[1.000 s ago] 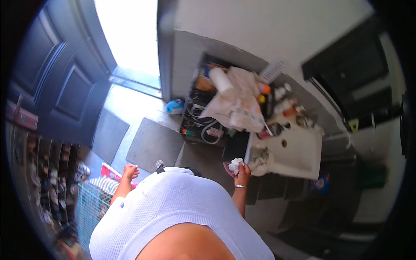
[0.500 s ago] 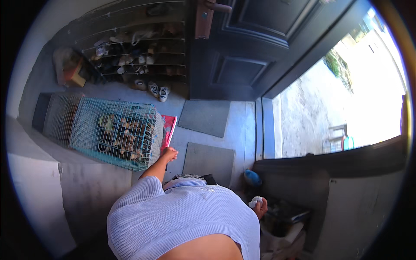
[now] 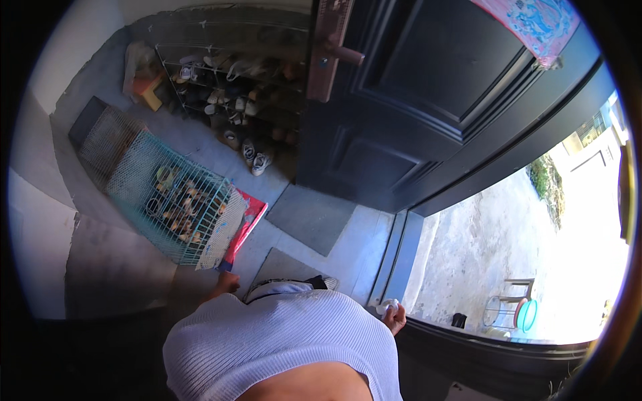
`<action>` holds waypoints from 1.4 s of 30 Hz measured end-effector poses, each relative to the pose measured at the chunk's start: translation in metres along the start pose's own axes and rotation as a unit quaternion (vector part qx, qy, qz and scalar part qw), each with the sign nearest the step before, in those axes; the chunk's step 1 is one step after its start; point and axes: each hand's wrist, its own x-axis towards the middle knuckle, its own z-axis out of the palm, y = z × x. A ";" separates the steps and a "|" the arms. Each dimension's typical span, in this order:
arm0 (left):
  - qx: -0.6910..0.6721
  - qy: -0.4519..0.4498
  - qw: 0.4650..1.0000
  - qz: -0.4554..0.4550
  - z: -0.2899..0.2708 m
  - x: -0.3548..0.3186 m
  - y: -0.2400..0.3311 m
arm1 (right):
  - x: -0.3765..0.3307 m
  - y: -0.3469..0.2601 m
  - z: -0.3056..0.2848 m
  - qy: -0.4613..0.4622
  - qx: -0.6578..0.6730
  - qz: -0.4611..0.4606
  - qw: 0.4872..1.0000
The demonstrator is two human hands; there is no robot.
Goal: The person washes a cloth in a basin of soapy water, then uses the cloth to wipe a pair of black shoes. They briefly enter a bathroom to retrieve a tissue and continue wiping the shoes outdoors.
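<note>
Clutching a crumpled white wad (image 3: 387, 307), likely paper or cloth, the right hand (image 3: 394, 318) curls shut around it near the door sill (image 3: 396, 257). It looks light, soft and easily squashed, best held loosely in the palm. On the left, the left hand (image 3: 227, 283) hangs empty beside the wire cage (image 3: 175, 204); how far open it is I cannot tell.

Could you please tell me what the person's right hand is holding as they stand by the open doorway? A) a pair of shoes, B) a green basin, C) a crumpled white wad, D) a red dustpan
C: the right hand is closed around a small crumpled white wad, while the left hand hangs empty near the wire cage.
</note>
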 end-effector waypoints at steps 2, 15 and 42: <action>-0.002 0.027 1.000 -0.015 0.053 -0.002 0.035 | 0.044 0.005 -0.016 0.012 0.016 -0.012 1.000; 0.072 -0.133 0.978 0.146 0.339 -0.032 0.270 | 0.284 -0.055 -0.063 0.109 -0.065 -0.024 0.992; 0.512 -0.278 0.785 0.211 1.278 -0.090 0.484 | 0.454 0.129 -0.420 0.594 -0.204 0.288 0.723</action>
